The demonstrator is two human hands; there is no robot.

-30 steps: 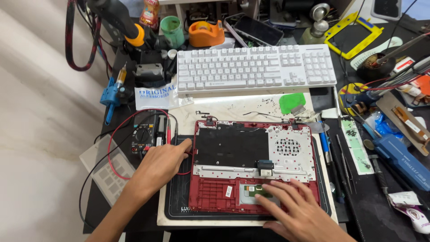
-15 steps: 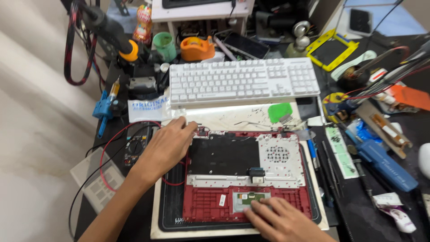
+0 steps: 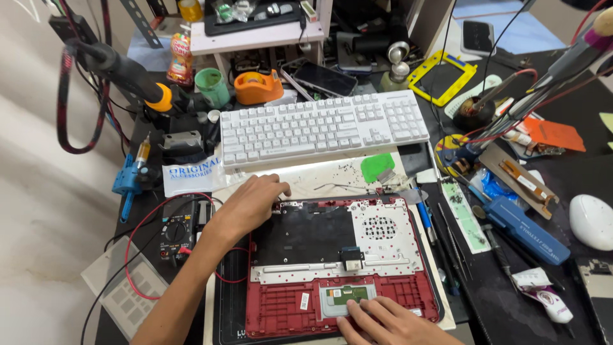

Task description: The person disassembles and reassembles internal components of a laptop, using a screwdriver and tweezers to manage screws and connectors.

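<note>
An opened red laptop base (image 3: 290, 313) lies on a dark mat in front of me, with a black sheet (image 3: 306, 233) and a perforated metal plate (image 3: 382, 229) inside it. My left hand (image 3: 249, 201) rests at the base's upper left corner, fingers spread and curled down, holding nothing that I can see. My right hand (image 3: 386, 322) lies flat on the lower edge, fingertips on the touchpad board (image 3: 345, 295).
A white keyboard (image 3: 322, 126) sits behind the laptop. A green plastic piece (image 3: 377, 166) lies on a pale sheet with small screws. A multimeter (image 3: 179, 231) with red leads is at left, tools and a blue case (image 3: 527, 230) at right, a white mouse (image 3: 590, 220) at far right.
My left hand has moved from the laptop's left side up to its upper left corner. My right hand has stayed on the lower edge. The view has shifted slightly.
</note>
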